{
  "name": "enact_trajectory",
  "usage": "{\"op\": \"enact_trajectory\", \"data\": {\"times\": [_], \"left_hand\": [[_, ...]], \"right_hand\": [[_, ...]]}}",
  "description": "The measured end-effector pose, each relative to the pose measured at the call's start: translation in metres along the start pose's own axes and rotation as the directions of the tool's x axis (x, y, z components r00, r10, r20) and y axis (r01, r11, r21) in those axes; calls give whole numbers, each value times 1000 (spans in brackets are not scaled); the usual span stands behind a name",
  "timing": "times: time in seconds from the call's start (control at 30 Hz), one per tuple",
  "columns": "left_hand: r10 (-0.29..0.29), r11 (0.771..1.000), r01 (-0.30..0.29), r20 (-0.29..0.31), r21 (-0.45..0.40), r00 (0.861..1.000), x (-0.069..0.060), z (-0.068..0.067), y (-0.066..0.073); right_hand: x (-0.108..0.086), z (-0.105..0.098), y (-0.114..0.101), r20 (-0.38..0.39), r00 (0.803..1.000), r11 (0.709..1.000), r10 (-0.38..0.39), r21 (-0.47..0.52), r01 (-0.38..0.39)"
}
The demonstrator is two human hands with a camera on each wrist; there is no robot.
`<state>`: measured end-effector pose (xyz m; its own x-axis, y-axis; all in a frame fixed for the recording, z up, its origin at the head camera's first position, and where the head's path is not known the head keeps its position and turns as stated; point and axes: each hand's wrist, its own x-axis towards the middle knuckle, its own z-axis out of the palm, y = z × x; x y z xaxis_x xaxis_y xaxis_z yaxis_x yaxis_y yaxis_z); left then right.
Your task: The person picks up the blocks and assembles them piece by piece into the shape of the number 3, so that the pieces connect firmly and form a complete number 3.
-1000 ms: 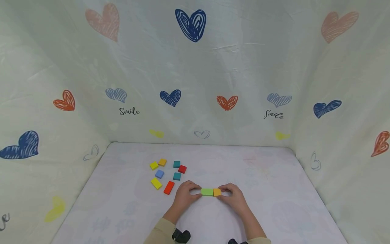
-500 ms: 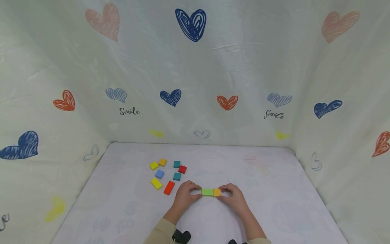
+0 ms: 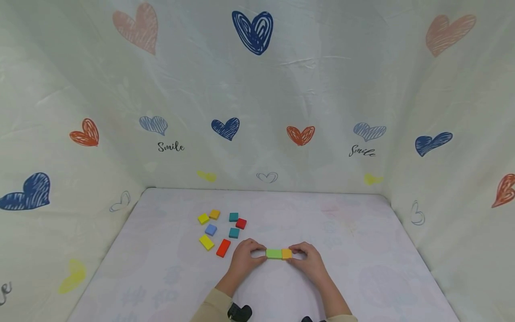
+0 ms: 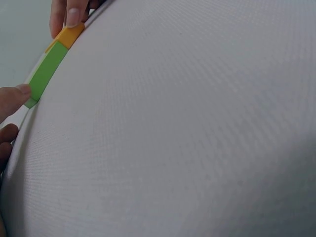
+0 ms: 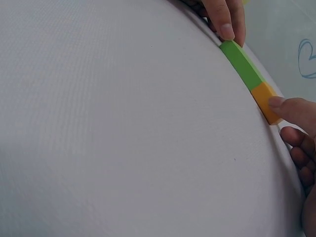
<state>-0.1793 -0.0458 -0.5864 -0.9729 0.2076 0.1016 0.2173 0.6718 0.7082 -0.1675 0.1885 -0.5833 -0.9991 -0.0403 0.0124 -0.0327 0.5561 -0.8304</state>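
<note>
Pinching the green block (image 3: 274,254) near its outer end, the left hand (image 3: 243,257) sets its thumb on the near side and a finger on the far side; the right hand (image 3: 311,260) takes a matching hold on the orange block (image 3: 286,254). From my distant post I read both hands as grasping, neither released, though how hard they press I cannot tell. The two blocks lie end to end on the table (image 3: 362,268), between the hands, and I can make out no gap at the seam.

I judge the outer-end holds a sensible choice: each hand can steer its own block, and the fingers stay clear of the join. Resting the pair on the table probably spares the hands the weight and gives both blocks one level.

Off to the left and beyond the left hand I see loose pieces: the long red block (image 3: 223,248) nearest, then the near teal block (image 3: 234,233), the blue block (image 3: 211,230) and the long yellow block (image 3: 207,242), with others behind. Placed there, they likely leave working room while staying within reach.
</note>
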Motion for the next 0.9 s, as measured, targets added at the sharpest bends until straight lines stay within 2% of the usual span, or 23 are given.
{"op": "enact_trajectory", "data": {"times": [0.7, 0.9], "left_hand": [[2, 1000, -2, -4, 3, 1000, 0, 0, 1], [-16, 1000, 16, 5, 2, 1000, 0, -1, 2]], "right_hand": [[0, 1, 2, 1, 1000, 1000, -1, -14, 1], [1, 1, 3, 2, 1000, 1000, 0, -2, 0]]}}
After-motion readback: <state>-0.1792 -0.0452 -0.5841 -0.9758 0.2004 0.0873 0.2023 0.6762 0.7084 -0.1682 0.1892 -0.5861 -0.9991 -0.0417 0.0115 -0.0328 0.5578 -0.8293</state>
